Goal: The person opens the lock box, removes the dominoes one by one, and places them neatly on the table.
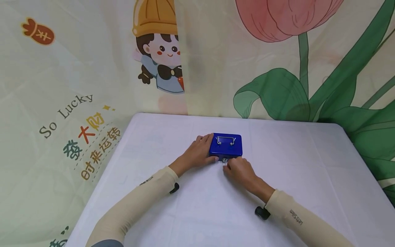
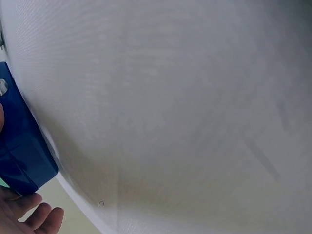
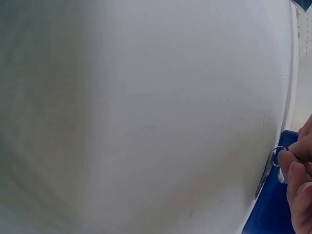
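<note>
A small blue cash box (image 1: 225, 149) with a wire handle (image 1: 226, 140) on its lid sits closed on the table. My left hand (image 1: 200, 151) holds it at the left side, its thumb at the front face and its fingers along the side. At the front lock, my right hand (image 1: 242, 171) pinches a key, mostly hidden by the fingers. A key ring (image 3: 279, 148) with a second key (image 3: 264, 176) hangs by those fingertips in the right wrist view. The lock (image 2: 3, 87) shows at the edge of the left wrist view.
A white-covered table (image 1: 293, 164) extends around the box on all sides. Behind it hangs a printed cloth (image 1: 210, 68) with a tulip, a cartoon figure and lettering. Both forearms wear beige sleeves, with a black wrist device (image 1: 262, 213) by the right one.
</note>
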Tool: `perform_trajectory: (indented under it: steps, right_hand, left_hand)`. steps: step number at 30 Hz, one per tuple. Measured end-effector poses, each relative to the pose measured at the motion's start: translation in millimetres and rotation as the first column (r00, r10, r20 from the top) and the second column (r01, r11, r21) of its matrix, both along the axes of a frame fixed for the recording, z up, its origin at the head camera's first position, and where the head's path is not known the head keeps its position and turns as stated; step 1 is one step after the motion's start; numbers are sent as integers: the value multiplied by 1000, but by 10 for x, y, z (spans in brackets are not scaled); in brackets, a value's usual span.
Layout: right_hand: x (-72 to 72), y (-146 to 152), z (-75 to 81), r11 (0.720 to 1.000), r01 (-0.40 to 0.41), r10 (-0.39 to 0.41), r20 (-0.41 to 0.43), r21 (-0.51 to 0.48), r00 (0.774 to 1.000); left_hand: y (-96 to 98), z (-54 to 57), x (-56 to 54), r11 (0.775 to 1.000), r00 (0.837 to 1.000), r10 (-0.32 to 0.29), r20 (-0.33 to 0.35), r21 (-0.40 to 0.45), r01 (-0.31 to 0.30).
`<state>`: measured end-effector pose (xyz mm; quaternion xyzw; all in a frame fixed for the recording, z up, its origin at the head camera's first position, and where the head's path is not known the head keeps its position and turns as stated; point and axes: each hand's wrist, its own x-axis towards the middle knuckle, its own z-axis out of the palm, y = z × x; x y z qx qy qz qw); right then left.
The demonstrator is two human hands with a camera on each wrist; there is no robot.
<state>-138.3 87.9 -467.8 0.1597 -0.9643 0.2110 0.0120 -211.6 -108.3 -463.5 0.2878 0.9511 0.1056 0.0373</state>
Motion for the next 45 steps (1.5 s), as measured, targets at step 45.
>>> perform_trajectory:
  steps: [45]
  right_hand:
    - [-67, -17, -44, 990, -20, 27, 52, -138, 998]
  left_hand:
    - [-14, -15, 10, 1000, 1000, -5, -10, -2, 5]
